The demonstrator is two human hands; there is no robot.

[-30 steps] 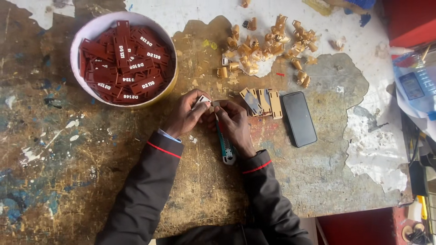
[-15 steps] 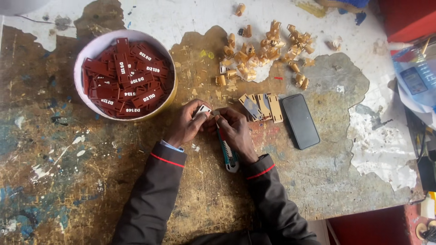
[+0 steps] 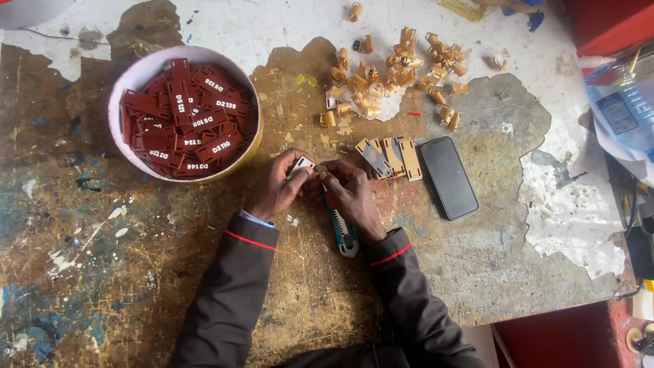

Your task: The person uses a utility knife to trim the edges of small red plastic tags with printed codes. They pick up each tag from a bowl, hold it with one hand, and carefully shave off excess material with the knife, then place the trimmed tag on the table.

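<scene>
My left hand (image 3: 278, 185) pinches a small rectangular tag (image 3: 302, 165), pale on the side facing me, at the middle of the worn table (image 3: 82, 272). My right hand (image 3: 352, 197) is closed around a green utility knife (image 3: 343, 232), whose handle sticks out toward me under the palm; its thumb and forefinger meet the tag's edge, where a thin brown strip curls up. Both hands touch each other over the tag.
A round pale bowl (image 3: 122, 78) full of dark red tags with white markings stands at the left. A few flat tan tags (image 3: 392, 155) lie beside a black phone (image 3: 448, 177), face up. Curled tan peelings (image 3: 395, 68) are scattered behind them. A plastic bottle (image 3: 616, 109) lies at the right edge.
The view has drifted slightly, so everything sits a little lower in the picture. My hands stay together on the tag with the knife, barely shifted.
</scene>
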